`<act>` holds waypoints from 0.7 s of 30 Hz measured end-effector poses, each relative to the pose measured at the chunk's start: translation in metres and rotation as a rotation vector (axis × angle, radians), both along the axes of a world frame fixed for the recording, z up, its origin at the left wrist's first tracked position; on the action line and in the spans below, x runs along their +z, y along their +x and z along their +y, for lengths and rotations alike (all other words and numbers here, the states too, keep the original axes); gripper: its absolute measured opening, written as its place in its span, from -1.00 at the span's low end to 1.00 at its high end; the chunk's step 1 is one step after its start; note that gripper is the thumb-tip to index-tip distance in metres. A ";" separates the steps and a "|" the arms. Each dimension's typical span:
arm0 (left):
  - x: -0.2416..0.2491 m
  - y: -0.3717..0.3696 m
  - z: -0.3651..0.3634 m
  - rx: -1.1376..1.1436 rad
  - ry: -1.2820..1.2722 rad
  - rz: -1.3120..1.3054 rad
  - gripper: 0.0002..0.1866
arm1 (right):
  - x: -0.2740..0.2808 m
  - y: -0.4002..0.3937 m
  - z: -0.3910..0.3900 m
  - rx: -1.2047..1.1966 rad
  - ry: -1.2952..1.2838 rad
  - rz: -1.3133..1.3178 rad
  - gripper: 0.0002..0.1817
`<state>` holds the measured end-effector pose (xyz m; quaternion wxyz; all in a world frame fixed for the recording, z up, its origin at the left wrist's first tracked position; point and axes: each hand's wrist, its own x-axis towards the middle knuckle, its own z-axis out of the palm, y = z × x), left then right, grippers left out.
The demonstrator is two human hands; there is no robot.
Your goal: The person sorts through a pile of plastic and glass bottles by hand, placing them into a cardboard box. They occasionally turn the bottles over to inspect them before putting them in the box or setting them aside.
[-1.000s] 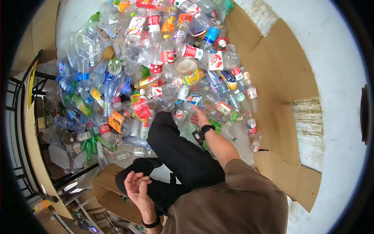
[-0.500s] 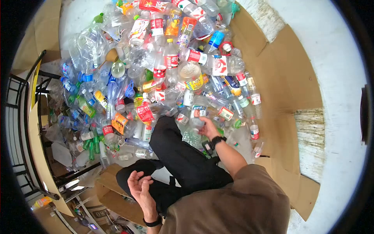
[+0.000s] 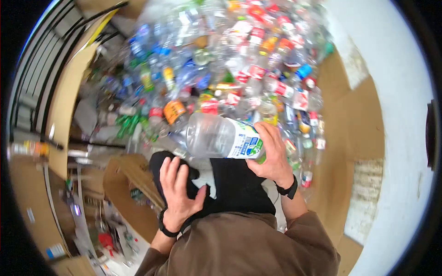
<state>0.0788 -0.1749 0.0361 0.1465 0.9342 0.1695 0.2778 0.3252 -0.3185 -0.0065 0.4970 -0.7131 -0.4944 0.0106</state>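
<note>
A large clear plastic bottle (image 3: 209, 135) with a white, blue and green label is gripped near one end by my right hand (image 3: 274, 154). It lies roughly level above my lap, its bare end toward the left. Fingers apart and holding nothing, my left hand (image 3: 179, 193) is below and left of the bottle, not touching it. Beyond both hands spreads a heap of plastic bottles (image 3: 258, 71), blurred in places, with red, orange, blue and green labels.
Cardboard sheets (image 3: 366, 117) line the right side against a white wall (image 3: 400, 92). On the left are a black metal rack (image 3: 43, 78) and an upright cardboard panel (image 3: 73, 106). An opened cardboard box (image 3: 117, 184) stands beside my left leg, with assorted items on the floor beyond.
My right hand has lifted the large bottle from the near edge of the pile and brought it over my lap. My left hand has moved up and spread. The view has turned left.
</note>
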 end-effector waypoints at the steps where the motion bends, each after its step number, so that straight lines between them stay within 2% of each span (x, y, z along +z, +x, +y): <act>1: 0.004 -0.009 -0.003 0.035 0.091 0.026 -0.04 | 0.010 -0.008 0.014 0.062 0.001 -0.164 -0.08; 4: 0.010 -0.040 -0.003 0.155 0.243 0.111 -0.06 | 0.033 -0.037 0.057 0.313 0.049 -0.314 -0.08; 8: 0.008 -0.080 0.003 0.410 0.198 0.222 -0.06 | 0.047 -0.085 0.103 0.651 0.090 -0.244 -0.05; 12: 0.002 -0.125 0.013 0.606 0.132 0.162 -0.04 | 0.052 -0.132 0.146 0.896 0.037 -0.419 -0.11; 14: -0.001 -0.151 0.017 0.635 -0.026 0.186 -0.05 | 0.055 -0.154 0.165 1.042 -0.005 -0.404 -0.14; 15: -0.001 -0.164 0.019 0.718 -0.060 0.160 -0.08 | 0.056 -0.160 0.175 1.031 0.033 -0.447 -0.15; 17: -0.012 -0.202 0.028 0.934 -0.113 -0.005 -0.17 | 0.058 -0.167 0.187 0.979 0.023 -0.524 -0.19; 18: -0.026 -0.225 0.036 1.035 -0.161 -0.121 -0.20 | 0.054 -0.168 0.192 0.947 0.033 -0.446 -0.21; 19: -0.044 -0.248 0.044 1.154 -0.281 -0.307 -0.26 | 0.048 -0.170 0.195 0.888 0.030 -0.368 -0.23; 20: -0.089 -0.285 0.053 1.165 -0.500 -0.579 -0.28 | 0.040 -0.171 0.197 0.826 0.022 -0.292 -0.26; 21: -0.103 -0.307 0.060 1.152 -0.767 -0.840 -0.32 | 0.027 -0.168 0.199 0.858 0.017 -0.299 -0.26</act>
